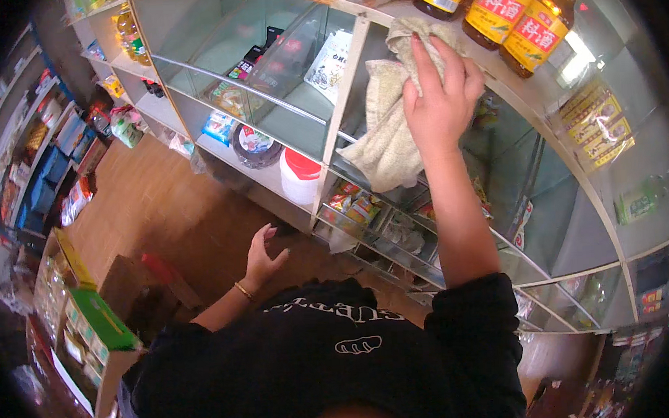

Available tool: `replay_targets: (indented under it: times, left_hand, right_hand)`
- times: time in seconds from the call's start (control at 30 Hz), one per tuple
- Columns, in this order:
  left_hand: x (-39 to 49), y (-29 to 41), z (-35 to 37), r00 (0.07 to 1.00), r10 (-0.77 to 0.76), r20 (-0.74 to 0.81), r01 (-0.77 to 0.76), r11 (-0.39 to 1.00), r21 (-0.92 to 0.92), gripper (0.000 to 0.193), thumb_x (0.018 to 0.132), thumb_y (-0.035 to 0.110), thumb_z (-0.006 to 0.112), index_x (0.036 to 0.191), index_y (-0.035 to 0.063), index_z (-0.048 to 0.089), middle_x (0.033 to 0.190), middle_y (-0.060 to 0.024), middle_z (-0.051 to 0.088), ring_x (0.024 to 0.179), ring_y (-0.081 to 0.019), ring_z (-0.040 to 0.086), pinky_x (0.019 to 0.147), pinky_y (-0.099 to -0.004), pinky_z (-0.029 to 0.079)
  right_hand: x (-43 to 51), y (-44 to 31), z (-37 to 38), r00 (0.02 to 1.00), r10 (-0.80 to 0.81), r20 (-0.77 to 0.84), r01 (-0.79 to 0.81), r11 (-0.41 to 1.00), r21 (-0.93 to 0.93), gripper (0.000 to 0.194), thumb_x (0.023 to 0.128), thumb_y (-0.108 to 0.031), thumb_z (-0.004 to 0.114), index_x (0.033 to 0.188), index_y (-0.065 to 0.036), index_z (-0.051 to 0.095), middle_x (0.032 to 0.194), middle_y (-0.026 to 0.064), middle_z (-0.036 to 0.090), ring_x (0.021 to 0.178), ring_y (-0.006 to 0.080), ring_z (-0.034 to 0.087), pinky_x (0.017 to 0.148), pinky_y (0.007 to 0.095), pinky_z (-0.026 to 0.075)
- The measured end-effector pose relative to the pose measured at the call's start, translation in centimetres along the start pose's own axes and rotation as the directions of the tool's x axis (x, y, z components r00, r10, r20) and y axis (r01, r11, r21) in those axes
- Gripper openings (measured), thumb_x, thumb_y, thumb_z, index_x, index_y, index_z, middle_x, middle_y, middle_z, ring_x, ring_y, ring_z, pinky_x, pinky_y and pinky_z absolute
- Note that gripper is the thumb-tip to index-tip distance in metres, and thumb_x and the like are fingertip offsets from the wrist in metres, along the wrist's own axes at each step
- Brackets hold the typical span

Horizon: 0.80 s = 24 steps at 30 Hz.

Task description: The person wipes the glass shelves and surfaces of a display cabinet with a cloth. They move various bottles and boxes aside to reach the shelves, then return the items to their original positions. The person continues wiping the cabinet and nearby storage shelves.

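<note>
My right hand (442, 96) grips a beige cloth (388, 142) against the front edge of a shelf, with much of the cloth hanging down before a glass-fronted compartment. Just beyond that hand stand brown cooking wine bottles (497, 6) with yellow and red labels. My left hand (263, 259) hangs free over the floor, fingers apart and nothing in them. A bracelet circles its wrist.
A display cabinet (333, 94) with glass panes curves ahead of me. Low inside it sit a white tub with a red lid (300, 176) and several packets (354, 205). Cartons (103, 321) stand at left. Stocked shelving (43, 146) lines the far left above the wooden floor (132, 192).
</note>
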<state>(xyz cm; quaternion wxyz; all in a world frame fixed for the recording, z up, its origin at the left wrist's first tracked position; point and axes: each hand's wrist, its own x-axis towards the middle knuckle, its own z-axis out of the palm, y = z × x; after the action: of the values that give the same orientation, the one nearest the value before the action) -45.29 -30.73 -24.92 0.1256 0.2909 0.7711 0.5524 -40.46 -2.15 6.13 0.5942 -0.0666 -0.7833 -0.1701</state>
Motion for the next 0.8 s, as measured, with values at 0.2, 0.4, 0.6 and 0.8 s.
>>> replay_targets:
  times: [0.2,0.4,0.6,0.8]
  left_hand:
    - [-0.7,-6.0,-5.5,0.996,-0.073,0.043,0.07,0.995,0.067,0.069,0.071,0.019,0.071,0.127,0.0034,0.035,0.118,-0.0126,0.051,0.108,-0.0227,0.051,0.089,-0.034,0.043]
    - [-2.3,-10.4,-7.1,0.984,-0.175,0.022,0.171,0.977,0.128,0.066,0.072,0.017,0.071,0.126,0.0034,0.036,0.117,-0.0121,0.051,0.107,-0.0208,0.051,0.089,-0.0321,0.043]
    - [-3.8,-12.0,-8.4,0.962,-0.274,-0.023,0.274,0.961,0.023,0.069,0.07,0.022,0.072,0.125,0.0017,0.036,0.114,-0.0128,0.052,0.105,-0.0232,0.052,0.087,-0.0346,0.044]
    - [-4.8,-11.9,-10.1,0.918,-0.389,-0.07,0.393,0.919,0.045,0.065,0.072,0.021,0.072,0.123,0.0022,0.038,0.111,-0.0124,0.055,0.101,-0.0215,0.054,0.084,-0.0329,0.045]
  right_hand:
    - [-1.5,-4.3,4.2,0.994,-0.06,0.096,0.053,0.996,0.078,0.052,0.058,-0.008,0.065,0.108,-0.023,0.061,0.112,-0.0037,0.052,0.095,0.0245,0.044,0.083,0.0324,0.04]
    - [-7.7,-7.1,5.9,0.968,-0.036,0.249,0.002,0.991,0.135,0.05,0.059,-0.008,0.063,0.107,-0.023,0.062,0.112,-0.0042,0.053,0.096,0.0248,0.047,0.082,0.0332,0.044]
    - [-12.0,-7.3,1.6,0.86,0.366,0.357,-0.44,0.885,0.154,0.043,0.064,-0.007,0.061,0.107,-0.014,0.063,0.108,0.0059,0.056,0.1,0.0266,0.051,0.088,0.0329,0.043]
    - [-6.4,1.8,5.5,0.607,0.67,0.426,-0.794,0.531,0.295,0.037,0.073,-0.014,0.059,0.109,-0.009,0.061,0.103,0.0171,0.06,0.098,0.0303,0.056,0.089,0.0335,0.041]
